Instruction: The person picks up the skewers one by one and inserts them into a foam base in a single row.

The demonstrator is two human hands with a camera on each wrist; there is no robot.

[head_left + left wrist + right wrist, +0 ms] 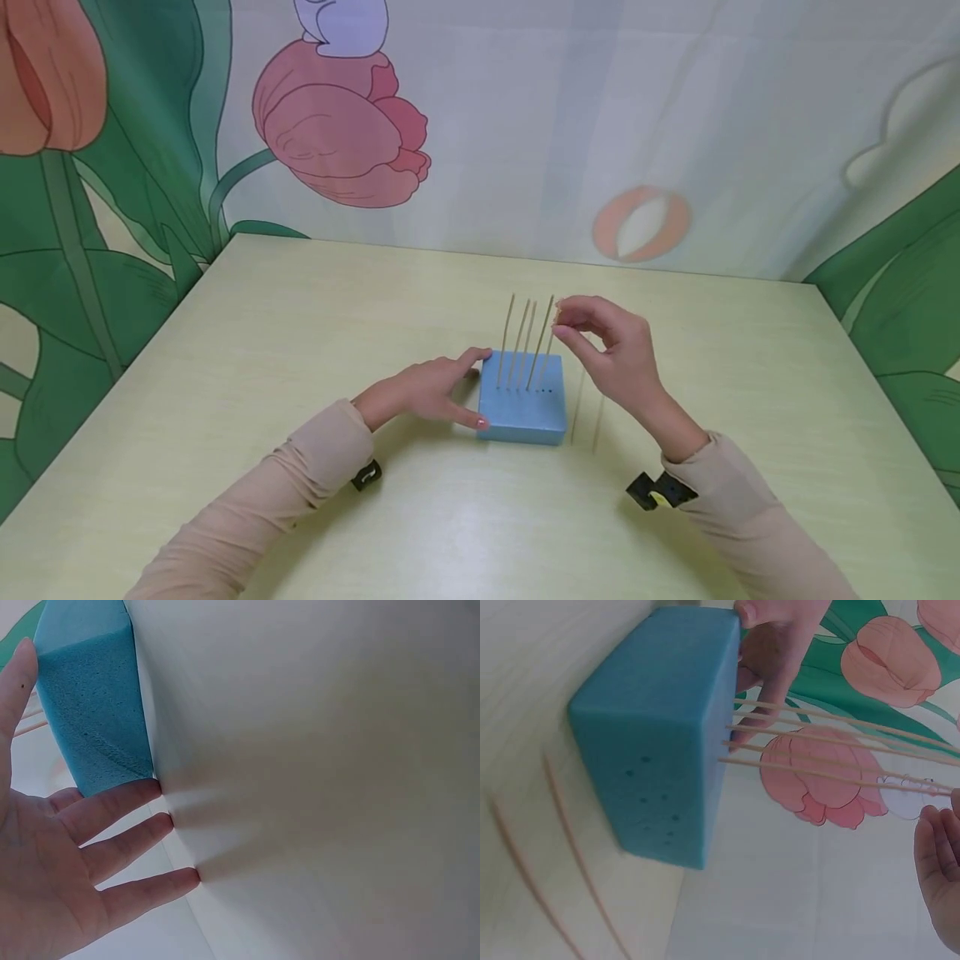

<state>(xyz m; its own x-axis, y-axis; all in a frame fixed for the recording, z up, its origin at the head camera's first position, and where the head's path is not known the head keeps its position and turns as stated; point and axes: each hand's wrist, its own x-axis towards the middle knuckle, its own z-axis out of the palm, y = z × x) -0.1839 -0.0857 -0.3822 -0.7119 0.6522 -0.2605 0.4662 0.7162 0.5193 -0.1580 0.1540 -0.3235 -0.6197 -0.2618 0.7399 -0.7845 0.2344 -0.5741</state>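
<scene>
A light blue foam block (522, 417) rests on the table with several thin wooden sticks (507, 337) standing in a row of holes across its top. At its left side is my left hand (427, 387); the thumb touches the near left corner and the index finger the far left corner. In the left wrist view, the other fingers (142, 896) of that hand are straight and spread, their tips on the table. My right hand (611, 346) pinches the upper end of the rightmost stick (550, 343), whose lower end meets the block's top.
Two more sticks (598, 425) lie on the table (300, 333) just right of the block. In the right wrist view, small holes (646, 760) dot one side of the block. A curtain (517, 125) printed with tulips hangs behind the table's far edge.
</scene>
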